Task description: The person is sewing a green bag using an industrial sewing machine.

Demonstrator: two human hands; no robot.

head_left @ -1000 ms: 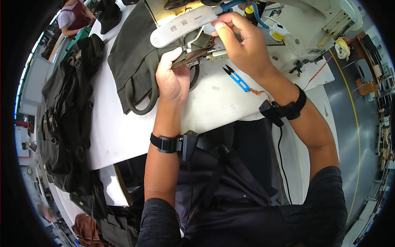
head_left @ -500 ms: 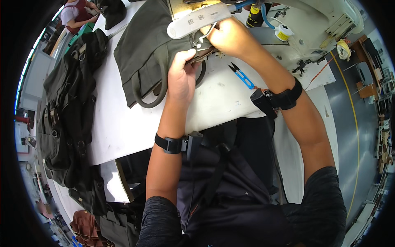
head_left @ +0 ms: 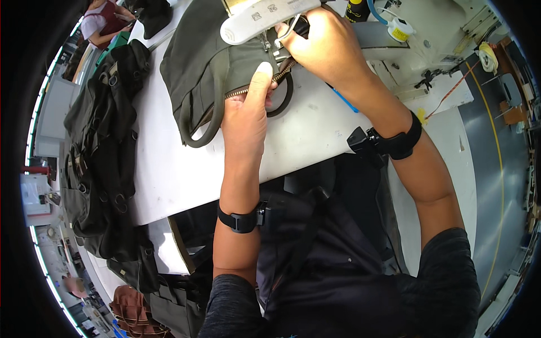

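Observation:
A dark olive fabric bag lies on the white table, its far part under the pale head of a sewing machine. My left hand is closed on the bag's near edge, thumb on top beside a brass-toothed zipper. A looped handle hangs left of that hand. My right hand is closed on the bag's right edge next to a bent metal lever; its fingertips are partly hidden. Beneath my right wrist shows the blue handle of thread snips.
Dark bags are heaped along the table's left side, with a reddish-brown bag lower down. A small white bottle with a yellow label and a dark can stand by the machine. A person works at the far left.
The bag's near edge has turned up, showing more zipper. My left hand has shifted slightly down and my right hand slightly right, now covering most of the snips. The view has shifted a little.

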